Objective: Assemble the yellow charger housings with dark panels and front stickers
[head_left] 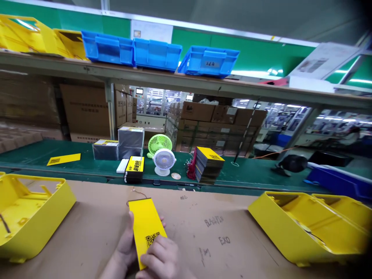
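A flat yellow panel (145, 219) with a QR code near its lower end is held between both hands, tilted over the brown cardboard surface. My left hand (127, 240) wraps its left side, the thumb along the edge and some fingertips showing at the right edge. My right hand (161, 257) has its fingers curled on the panel's lower right part, just under the code. Thin wires (141, 193) stick out beyond the panel's top end. The panel's underside is hidden.
Yellow housings stand at left (37, 224) and right (302, 228). Behind the cardboard (221, 248) are a white fan (164, 159), a green fan (159, 143), a stack of yellow-topped panels (207, 166) and grey boxes (130, 143). Blue bins (157, 54) line the shelf above.
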